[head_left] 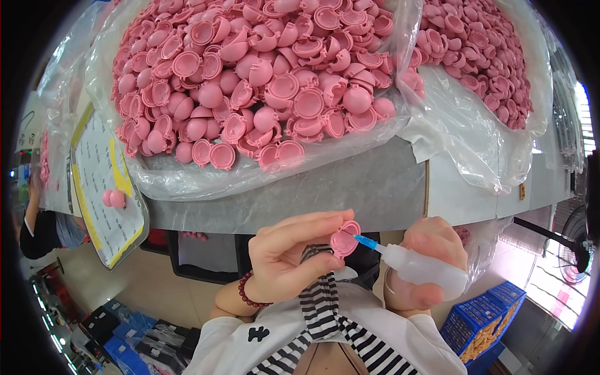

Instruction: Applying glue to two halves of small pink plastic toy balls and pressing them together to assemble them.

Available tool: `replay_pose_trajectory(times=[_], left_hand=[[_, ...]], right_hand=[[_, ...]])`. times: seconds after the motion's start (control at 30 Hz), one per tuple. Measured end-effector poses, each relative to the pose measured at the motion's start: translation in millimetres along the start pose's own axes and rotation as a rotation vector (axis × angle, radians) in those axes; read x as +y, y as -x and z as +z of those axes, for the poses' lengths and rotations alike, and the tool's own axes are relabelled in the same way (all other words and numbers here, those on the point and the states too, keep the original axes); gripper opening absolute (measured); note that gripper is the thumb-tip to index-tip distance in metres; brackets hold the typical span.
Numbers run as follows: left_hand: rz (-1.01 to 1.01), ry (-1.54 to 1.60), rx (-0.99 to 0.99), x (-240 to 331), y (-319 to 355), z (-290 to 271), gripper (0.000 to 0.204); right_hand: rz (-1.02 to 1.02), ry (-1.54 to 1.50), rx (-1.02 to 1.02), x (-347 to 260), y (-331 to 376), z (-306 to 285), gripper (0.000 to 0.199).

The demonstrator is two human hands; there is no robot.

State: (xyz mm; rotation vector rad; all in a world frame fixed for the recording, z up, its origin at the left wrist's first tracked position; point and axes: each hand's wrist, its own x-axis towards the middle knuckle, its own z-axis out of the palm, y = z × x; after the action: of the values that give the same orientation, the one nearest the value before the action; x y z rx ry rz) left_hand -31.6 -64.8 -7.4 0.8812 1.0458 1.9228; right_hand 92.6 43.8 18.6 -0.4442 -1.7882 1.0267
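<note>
In front of my chest, my left hand pinches a small pink hollow plastic shell between thumb and fingers, its inside turned toward my right. My right hand is wrapped round a translucent white squeeze bottle. The bottle's blue-hubbed thin nozzle points left, with its tip over the shell's hollow. Whether any liquid comes out is too small to see. Beyond both hands, a large heap of pink round shells, some hinged open and some closed, lies on clear plastic sheeting.
A second heap of pink shells lies far right on plastic. The grey table edge runs just past my hands. At left, a sheet-covered board carries two pink balls. Blue crates stand lower right; another person is far left.
</note>
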Motion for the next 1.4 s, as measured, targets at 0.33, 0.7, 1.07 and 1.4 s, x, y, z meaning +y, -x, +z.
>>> replay_pose_trajectory(times=[0.33, 0.7, 1.07, 1.4], left_hand=[[0.029, 0.121, -0.025, -6, -1, -4, 0.039], [-0.234, 0.735, -0.191, -8, -3, -13, 0.039], [-0.040, 0.111, -0.057, 6, 1, -2, 0.039], [-0.095, 0.178, -0.088, 9, 7, 0, 0.037]], right_hand=[[-0.155, -0.203, 0.335, 26, 4, -40, 0.046], [0.319, 0.647, 0.529, 105, -20, -252, 0.047], [-0.050, 0.662, -0.367, 48, -123, -72, 0.017], [-0.001, 0.726, -0.498, 80, -143, -48, 0.026]])
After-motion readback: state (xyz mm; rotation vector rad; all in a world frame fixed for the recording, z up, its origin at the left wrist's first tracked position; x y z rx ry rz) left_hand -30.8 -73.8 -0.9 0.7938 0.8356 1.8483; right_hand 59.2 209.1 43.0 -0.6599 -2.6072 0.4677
